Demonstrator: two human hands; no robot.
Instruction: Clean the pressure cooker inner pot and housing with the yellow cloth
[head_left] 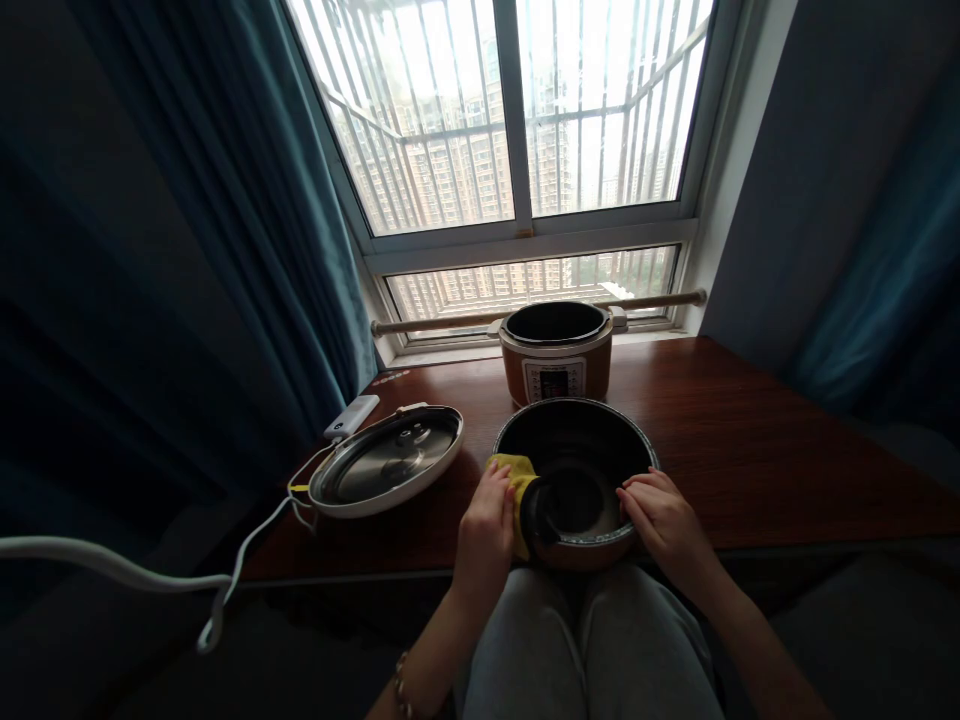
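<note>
A dark inner pot (600, 455) with a pale metal rim stands at the table's front edge, just above my knees. At its left side my left hand (486, 525) is closed on a yellow cloth (520, 468), which lies over the rim. A black patch shows beside the cloth, and I cannot tell whether it belongs to it. My right hand (667, 520) pinches the pot's right rim, thumb inside. Behind the pot sits the brown cooker body (517, 372), open at the top. The cooker lid (390, 462) lies to the left, its inner side facing up.
The reddish wooden table (765, 450) reaches to the window. A white power strip (352, 415) rests at its left edge, and a white cord (112, 565) hangs off that side. Blue curtains (247, 200) flank the barred window, with a rail (450, 322) across its lower part.
</note>
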